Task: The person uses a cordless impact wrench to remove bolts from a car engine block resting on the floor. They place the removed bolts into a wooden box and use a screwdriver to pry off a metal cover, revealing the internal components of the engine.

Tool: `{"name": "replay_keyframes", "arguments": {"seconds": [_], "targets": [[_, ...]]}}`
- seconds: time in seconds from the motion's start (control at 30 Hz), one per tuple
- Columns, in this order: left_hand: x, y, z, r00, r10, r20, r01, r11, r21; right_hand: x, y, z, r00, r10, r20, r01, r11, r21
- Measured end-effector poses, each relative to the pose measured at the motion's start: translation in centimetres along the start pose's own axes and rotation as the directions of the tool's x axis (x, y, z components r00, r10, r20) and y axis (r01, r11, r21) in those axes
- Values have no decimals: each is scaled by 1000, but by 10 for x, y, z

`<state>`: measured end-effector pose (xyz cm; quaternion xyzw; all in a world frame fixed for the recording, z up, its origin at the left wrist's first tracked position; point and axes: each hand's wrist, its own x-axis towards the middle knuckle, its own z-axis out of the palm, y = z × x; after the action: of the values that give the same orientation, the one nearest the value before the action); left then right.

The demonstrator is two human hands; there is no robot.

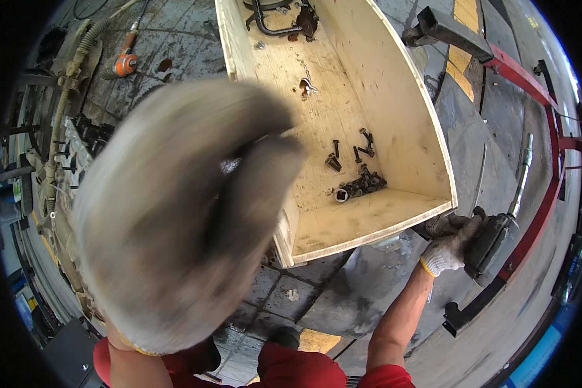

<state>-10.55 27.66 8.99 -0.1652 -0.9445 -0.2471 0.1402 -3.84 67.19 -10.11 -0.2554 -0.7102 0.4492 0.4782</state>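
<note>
Wooden box [368, 229] of bolts [367, 182], blurred left hand [174, 220] partly blocking it, grip unclear, right hand [451, 249] clasping dark tool [488, 252], red frame [522, 78] beyond.

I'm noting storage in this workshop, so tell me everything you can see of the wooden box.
The wooden box is pale, long and open-topped, its thin walls looking like plywood. Its inside is marked with dark stains and scuffs. Dark bolts lie loose toward its near end; a bent dark bar lies farther up. Its far end runs out of view. The blurred left hand hides part of its left wall; whether they touch is unclear.
</note>
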Motion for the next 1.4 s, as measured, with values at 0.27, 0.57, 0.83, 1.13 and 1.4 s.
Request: {"name": "replay_keyframes", "arguments": {"seconds": [0.27,0.57,0.83,1.13,1.4], "targets": [[-83,15,-11,825,-559,79,550,764,-336,-12,-19,29,999,-14,44,12,999,36],[-92,-3,-4,876,-475,81,479,841,-253,-9,-15,27,994,-99,37,98,995,27],[-78,7,-2,856,-515,30,497,806,-321,-7,-12,20,999,35,3,-35,999,41],[-85,-1,-2,905,-426,17,414,870,-269,-7,-9,19,999,32,-14,-32,998,54],[-84,0,1,901,-434,13,423,871,-251,-6,-14,25,997,-77,16,77,997,6]]}}
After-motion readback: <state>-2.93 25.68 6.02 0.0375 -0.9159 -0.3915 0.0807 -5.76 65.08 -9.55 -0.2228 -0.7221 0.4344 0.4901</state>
